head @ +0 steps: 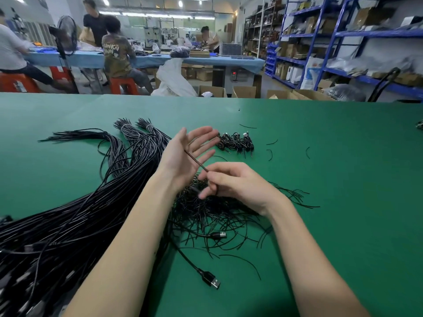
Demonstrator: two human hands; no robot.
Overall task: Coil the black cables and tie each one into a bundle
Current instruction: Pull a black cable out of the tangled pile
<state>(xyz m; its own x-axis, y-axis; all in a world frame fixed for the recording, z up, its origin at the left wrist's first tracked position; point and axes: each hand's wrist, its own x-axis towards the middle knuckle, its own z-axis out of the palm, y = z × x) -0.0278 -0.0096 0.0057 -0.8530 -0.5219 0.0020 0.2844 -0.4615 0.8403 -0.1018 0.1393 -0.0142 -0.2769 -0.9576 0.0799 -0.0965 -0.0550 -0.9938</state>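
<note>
My left hand (186, 154) is raised over the green table (320, 179), palm turned toward me and fingers straight. A thin black wire tie (195, 161) lies across that palm. My right hand (233, 183) pinches the tie's near end between curled fingers. Under both hands lies a heap of loose black wire ties (219, 213). A large mass of long black cables (75, 213) spreads across the left side. One USB plug (211, 280) lies near the front, another (218, 235) sits in the tie heap. Several coiled bundles (235, 143) rest beyond my left hand.
Stray tie pieces (270, 154) are scattered to the right. Past the table's far edge stand cardboard boxes (243, 91), blue shelving (343, 42) at right, and people seated at a blue workbench (148, 58).
</note>
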